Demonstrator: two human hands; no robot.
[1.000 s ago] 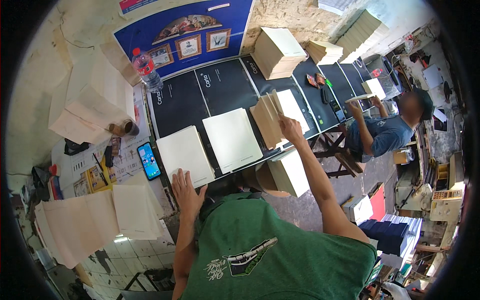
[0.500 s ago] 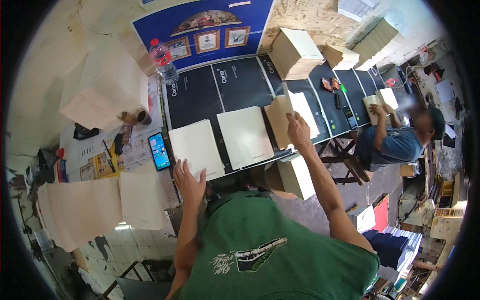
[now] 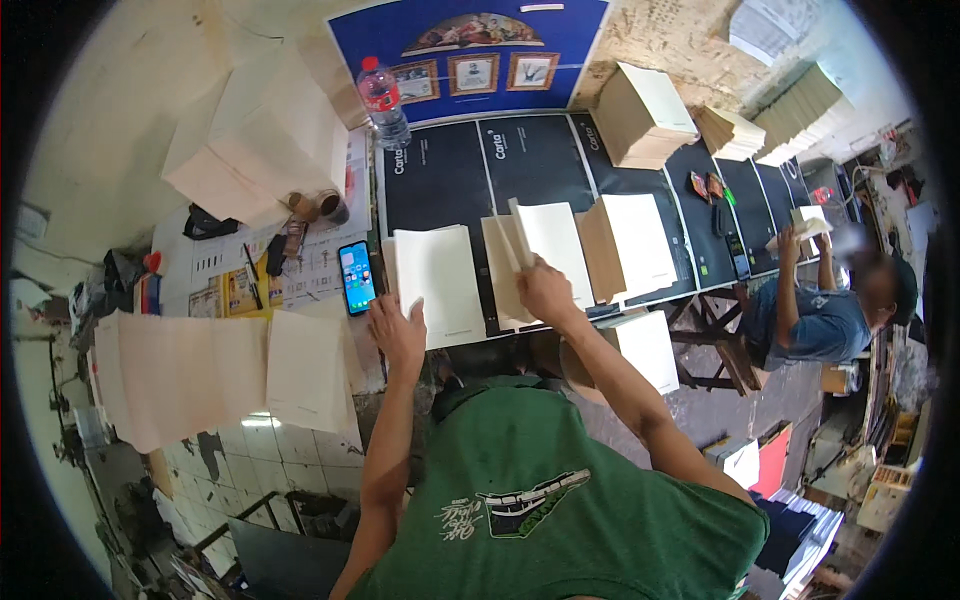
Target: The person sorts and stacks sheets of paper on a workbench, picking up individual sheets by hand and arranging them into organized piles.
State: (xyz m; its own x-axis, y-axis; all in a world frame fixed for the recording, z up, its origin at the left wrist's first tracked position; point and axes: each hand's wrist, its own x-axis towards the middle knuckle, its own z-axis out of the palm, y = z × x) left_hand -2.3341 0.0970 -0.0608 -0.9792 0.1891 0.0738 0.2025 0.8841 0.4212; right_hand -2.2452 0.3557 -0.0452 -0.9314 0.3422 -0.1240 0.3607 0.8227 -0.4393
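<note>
Three piles of cream paper lie in a row before me. My left hand (image 3: 400, 335) rests at the near left corner of the left pile (image 3: 440, 285), beside a lit phone (image 3: 356, 277); its fingers are apart. The left edge of that pile's top sheet bows up. At the middle pile (image 3: 556, 238), my right hand (image 3: 548, 292) is closed on cream sheets (image 3: 507, 243) whose far end stands up from the pile. How many sheets it grips I cannot tell. The right pile (image 3: 640, 245) lies just beyond, with a brownish layer showing at its left.
A water bottle (image 3: 384, 104) stands at the table's back. Tall paper stacks (image 3: 645, 115) line the wall, and a large one (image 3: 265, 145) is at the left. More sheets (image 3: 185, 380) hang over the near left edge. A co-worker (image 3: 815, 310) sits at right handling paper.
My right hand has moved left from the right pile to the middle one and now grips sheets there. My left hand stays by the left pile's corner. The view has shifted; the co-worker has raised paper.
</note>
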